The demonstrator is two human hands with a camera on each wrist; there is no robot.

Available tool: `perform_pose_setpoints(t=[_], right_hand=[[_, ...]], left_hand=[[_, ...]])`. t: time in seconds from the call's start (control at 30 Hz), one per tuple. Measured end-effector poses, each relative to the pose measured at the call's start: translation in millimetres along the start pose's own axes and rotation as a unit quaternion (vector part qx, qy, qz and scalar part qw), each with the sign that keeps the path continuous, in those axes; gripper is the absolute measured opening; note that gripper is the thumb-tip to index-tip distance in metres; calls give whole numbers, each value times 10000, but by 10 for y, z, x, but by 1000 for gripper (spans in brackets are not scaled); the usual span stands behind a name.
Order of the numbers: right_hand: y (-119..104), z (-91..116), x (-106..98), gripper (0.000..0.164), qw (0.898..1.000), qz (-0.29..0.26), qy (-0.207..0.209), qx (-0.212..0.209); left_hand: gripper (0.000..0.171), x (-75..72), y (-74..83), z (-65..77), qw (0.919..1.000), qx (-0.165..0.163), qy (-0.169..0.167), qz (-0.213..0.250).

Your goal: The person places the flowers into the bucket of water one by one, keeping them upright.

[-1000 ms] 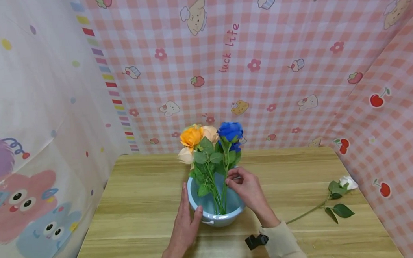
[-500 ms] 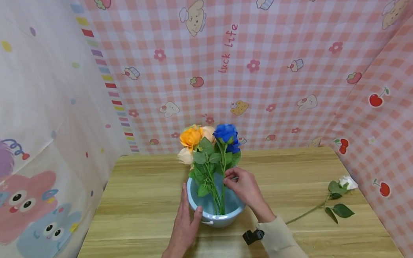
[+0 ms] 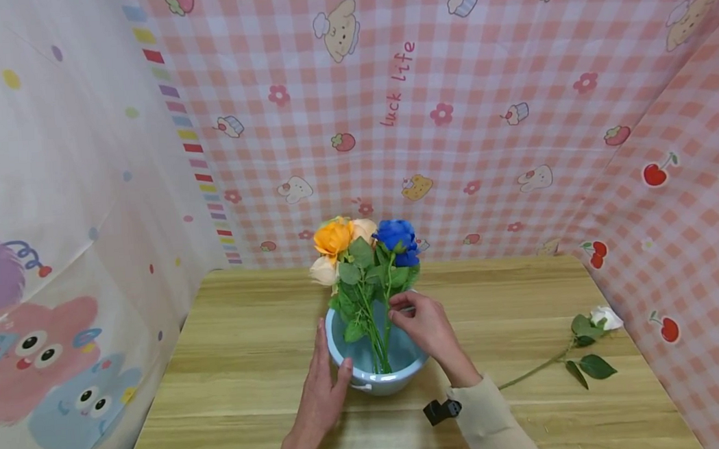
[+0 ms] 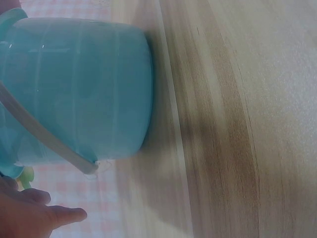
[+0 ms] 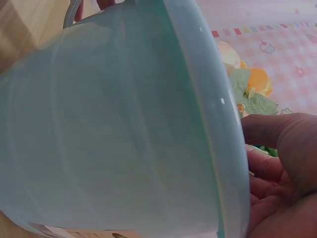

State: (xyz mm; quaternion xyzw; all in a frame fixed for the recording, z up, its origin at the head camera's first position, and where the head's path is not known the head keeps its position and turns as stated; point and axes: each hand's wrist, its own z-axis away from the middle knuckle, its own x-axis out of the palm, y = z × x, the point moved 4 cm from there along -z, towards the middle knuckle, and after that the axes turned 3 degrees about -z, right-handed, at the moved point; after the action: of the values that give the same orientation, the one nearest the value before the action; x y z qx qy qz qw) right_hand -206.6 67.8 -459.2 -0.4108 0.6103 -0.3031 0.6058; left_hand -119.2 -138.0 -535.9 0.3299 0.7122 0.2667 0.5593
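Note:
A light-blue bucket [image 3: 386,387] with a white handle [image 4: 47,139] holds several artificial roses. My left hand [image 3: 326,391] lies along the bucket's left side, fingers straight, thumb at the rim. My right hand [image 3: 430,330], over the right rim, pinches the green stem of a blue rose [image 3: 395,234] between thumb and fingers. Another blue bloom [image 3: 408,256] shows just behind it. To the left stand an orange rose [image 3: 333,238] and pale peach roses [image 3: 323,271]. In the right wrist view the bucket wall hides part of the right hand's fingertips.
A white rose [image 3: 606,318] with a long stem lies on the wooden table [image 3: 238,355] at the right. A small black device [image 3: 440,412] sits at the right wrist. Printed cloths [image 3: 484,141] hang behind and on both sides of the table.
The blue rose in my right hand has shifted a little left and lower. My right hand has moved slightly left with it; the left hand has stayed on the bucket.

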Motion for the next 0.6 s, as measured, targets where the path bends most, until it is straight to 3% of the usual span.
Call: perform_pose_setpoints(t=[0.27,0.6], right_hand=[[31,97,-99,22,9966,-732,326,-187],[162,206,-398,23,9802,-1776,880,-45]], left_hand=[[81,-4,0,2,10000,-15,-19,10],[80,1,-1,5,10000,25,16,3]])
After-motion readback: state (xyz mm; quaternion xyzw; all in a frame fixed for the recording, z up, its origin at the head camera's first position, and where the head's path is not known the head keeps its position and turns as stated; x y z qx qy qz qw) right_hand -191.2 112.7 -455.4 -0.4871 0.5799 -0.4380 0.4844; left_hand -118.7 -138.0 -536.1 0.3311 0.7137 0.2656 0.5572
